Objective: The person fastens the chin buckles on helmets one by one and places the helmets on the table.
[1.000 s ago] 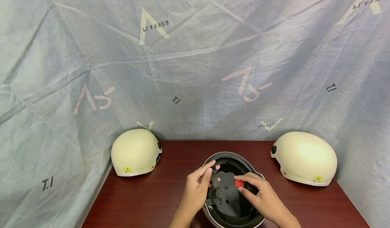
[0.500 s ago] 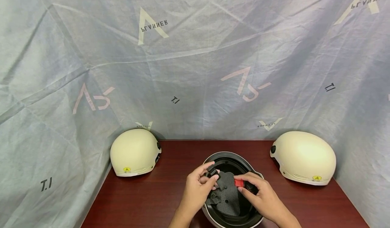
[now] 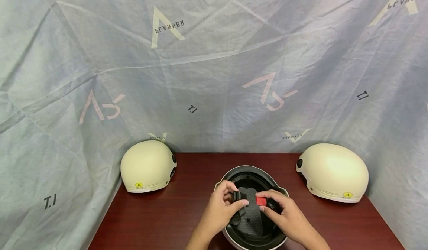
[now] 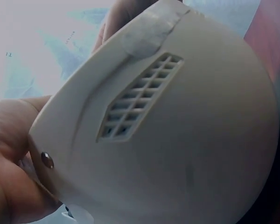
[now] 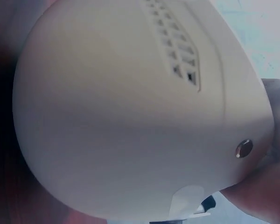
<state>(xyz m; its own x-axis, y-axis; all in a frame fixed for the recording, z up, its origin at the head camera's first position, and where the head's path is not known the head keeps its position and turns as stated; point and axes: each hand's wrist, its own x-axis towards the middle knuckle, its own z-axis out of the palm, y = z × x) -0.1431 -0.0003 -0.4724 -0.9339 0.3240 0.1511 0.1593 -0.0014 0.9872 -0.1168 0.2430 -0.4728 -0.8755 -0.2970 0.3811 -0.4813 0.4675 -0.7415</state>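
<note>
An upturned helmet [image 3: 247, 170] with a dark lining lies at the front of the table, its open side up. Over its left side, my left hand [image 3: 217, 210] holds a black strap buckle [image 3: 237, 195] between thumb and fingers. My right hand [image 3: 285, 213] pinches a red buckle piece [image 3: 260, 201] over the right side. The two buckle parts face each other, with a gap between. In the left wrist view, the pale shell [image 4: 196, 112] with its grille hides most of the left hand. The shell [image 5: 116, 102] likewise covers most of the right wrist view.
Two cream helmets stand dome up at the back of the dark red table [image 3: 160, 216], one helmet [image 3: 148, 164] at left and another helmet [image 3: 336, 172] at right. A grey printed cloth [image 3: 214, 105] hangs behind and along both sides.
My left hand has turned the black buckle and brought it down and right, closer to the red piece. The right hand keeps its pinch and has barely moved.
</note>
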